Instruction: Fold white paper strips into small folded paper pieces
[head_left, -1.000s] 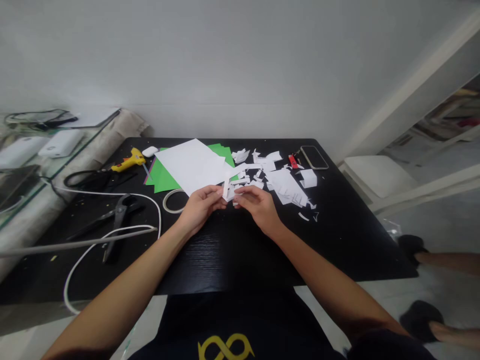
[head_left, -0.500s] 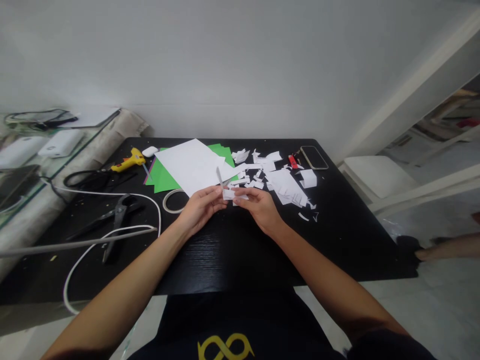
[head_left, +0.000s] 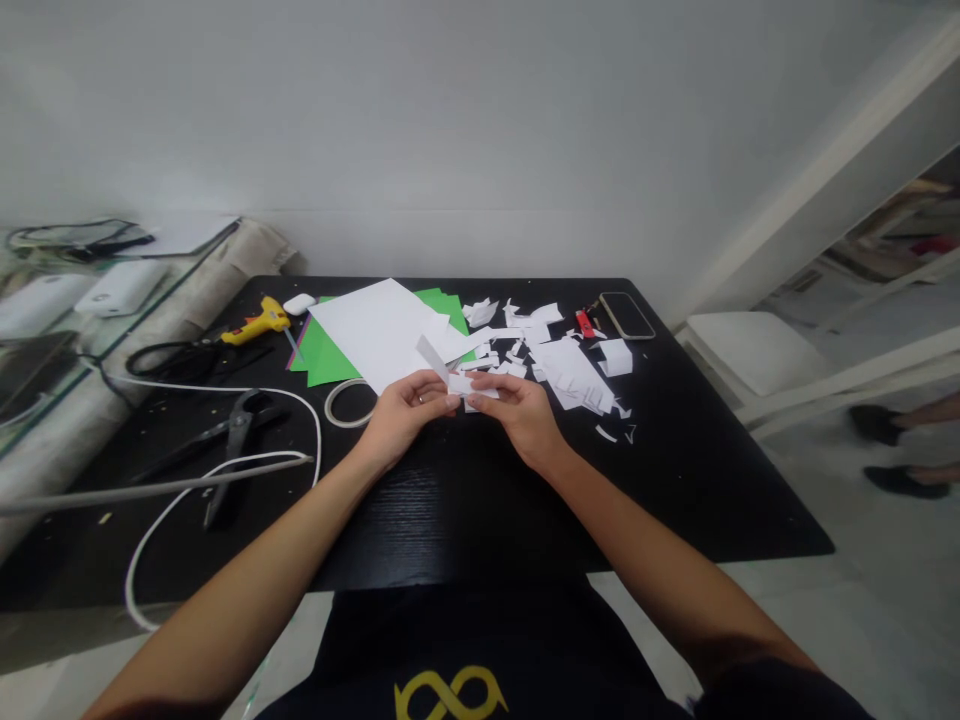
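Observation:
Both hands meet over the middle of the black table. My left hand and my right hand pinch the same small white paper strip between fingertips, one end of it sticking up to the left. Just beyond them lie a white paper sheet on green paper, and a heap of white paper scraps.
On the left are a tape ring, black pliers, a yellow glue gun, scissors and a white cable. A phone lies at the back right. Another person's feet are on the floor at right.
The strip's free end has swung from upright toward the left as my fingers turned it. The other person's feet have moved up and to the right on the floor.

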